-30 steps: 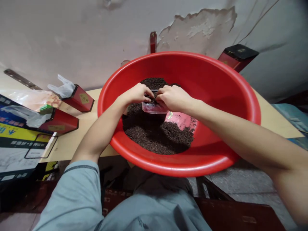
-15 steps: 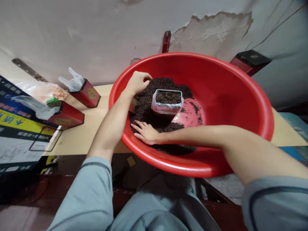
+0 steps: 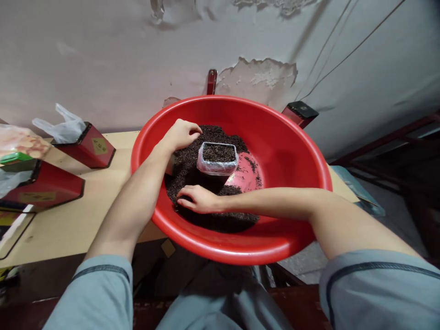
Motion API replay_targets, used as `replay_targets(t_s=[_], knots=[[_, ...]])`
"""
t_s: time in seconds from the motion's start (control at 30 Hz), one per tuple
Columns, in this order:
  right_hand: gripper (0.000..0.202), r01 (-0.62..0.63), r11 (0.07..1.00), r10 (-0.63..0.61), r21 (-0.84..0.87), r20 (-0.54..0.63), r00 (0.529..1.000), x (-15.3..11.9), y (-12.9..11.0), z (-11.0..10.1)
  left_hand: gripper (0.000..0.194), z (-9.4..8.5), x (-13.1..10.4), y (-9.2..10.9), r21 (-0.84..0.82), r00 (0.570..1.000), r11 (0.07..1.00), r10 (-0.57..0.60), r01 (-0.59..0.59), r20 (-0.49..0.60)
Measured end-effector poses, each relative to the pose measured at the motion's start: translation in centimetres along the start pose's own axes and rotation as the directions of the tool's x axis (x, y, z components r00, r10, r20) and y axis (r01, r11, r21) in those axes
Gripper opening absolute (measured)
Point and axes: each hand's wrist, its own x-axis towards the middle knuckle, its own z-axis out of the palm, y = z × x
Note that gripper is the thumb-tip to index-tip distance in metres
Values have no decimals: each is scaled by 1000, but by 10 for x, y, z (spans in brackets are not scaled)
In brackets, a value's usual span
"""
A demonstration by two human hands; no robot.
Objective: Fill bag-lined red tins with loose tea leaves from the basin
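Dark loose tea leaves (image 3: 185, 172) lie heaped in the left half of a big red plastic basin (image 3: 288, 156). A small rectangular container (image 3: 217, 167), wrapped in clear plastic and filled with the same leaves, sits upright on the heap. My left hand (image 3: 182, 134) is at the heap's far left edge, fingers curled and their tips mostly hidden. Beneath that wrist, a pale object is partly covered by my arm. My right hand (image 3: 199, 199) rests on the near side of the heap, its fingers bent into the leaves, in front of the container.
The basin stands on a light wooden board (image 3: 120, 146) against a peeling wall. Two red tins (image 3: 92, 146) with plastic bags in their mouths stand to the left, near a green packet (image 3: 15, 158). Another dark-topped red tin (image 3: 300, 112) is behind the basin.
My right hand lay flat with fingers spread; its fingers are now bent into the leaves. My left hand stays at the heap's far left edge. The view has shifted, bringing the basin leftward.
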Motion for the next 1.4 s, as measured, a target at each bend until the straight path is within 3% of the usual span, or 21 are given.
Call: replay_targets(t_s=[0.1,0.17,0.23,0.3,0.37,0.5,0.6,0.73,0.8,0.93,0.97,1.07,1.2,1.3,1.4], knots=[[25,-100,981,111,166,-58,992,-5,-15,-38,25,-1,1,0,15,1000,1000,-11,11,4],[27,-231,929,265,289,-86,960,-7,-23,-68,25,-1,2,-1,27,1000,1000,-7,7,15],[29,-268,914,326,305,-161,931,-6,-27,-99,25,-1,3,-1,23,1000,1000,1,-1,17],[28,-225,967,252,122,-314,915,-2,-23,-126,25,-1,3,1,13,1000,1000,-1,1,11],[26,-201,965,119,-168,-403,907,3,-14,-142,26,-2,2,3,17,1000,1000,-18,18,19],[31,-201,750,1,-631,-303,953,11,11,-140,28,-4,-2,10,90,996,994,-62,57,57],[39,-152,668,-43,-729,-242,969,10,24,-132,30,-5,-3,17,134,991,989,-79,65,105],[46,-141,698,-96,-702,-286,953,-8,35,-142,41,0,-4,35,145,977,985,-116,90,180],[51,-91,709,-101,-699,-228,968,-24,42,-149,52,5,-5,46,142,958,985,-136,102,253],[74,16,723,-53,-691,-32,998,-49,60,-150,78,20,-9,61,196,840,974,-202,117,504],[80,5,722,-29,-692,-23,999,-52,64,-148,81,24,-10,63,240,820,964,-228,115,525],[91,-37,718,1,-695,-52,999,-51,70,-139,80,31,-11,65,360,819,930,-258,67,513],[90,-29,728,-16,-685,-60,998,-47,68,-136,81,30,-12,72,436,779,897,-325,74,536],[72,-62,701,-62,-710,-147,987,-46,63,-144,79,24,-13,76,488,810,867,-354,97,468],[56,-52,703,-143,-709,-212,967,-46,55,-155,72,14,-14,80,449,881,893,-210,-3,423]])
